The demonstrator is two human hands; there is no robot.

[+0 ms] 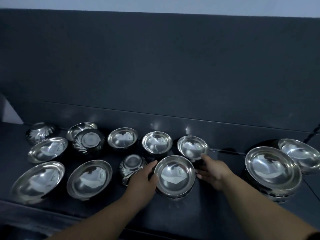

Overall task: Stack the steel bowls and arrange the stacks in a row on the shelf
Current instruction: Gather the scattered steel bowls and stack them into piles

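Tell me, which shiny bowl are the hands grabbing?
The round steel bowl at the front middle, facing up. The left hand and right hand sit on either side of it; no other bowl lies between them.

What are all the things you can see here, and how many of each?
Upright bowls: ten or so, shiny steel, spread across the shelf; the one at the right front tops a stack.
Upside-down bowls: three, steel with fluted sides, at the left and middle.
Held bowl: one, steel, front middle, between both hands.
Shelf: one, dark grey, under everything.
Wall: one, dark grey, behind.
Left hand: one, on the held bowl's left rim.
Right hand: one, at its right side.
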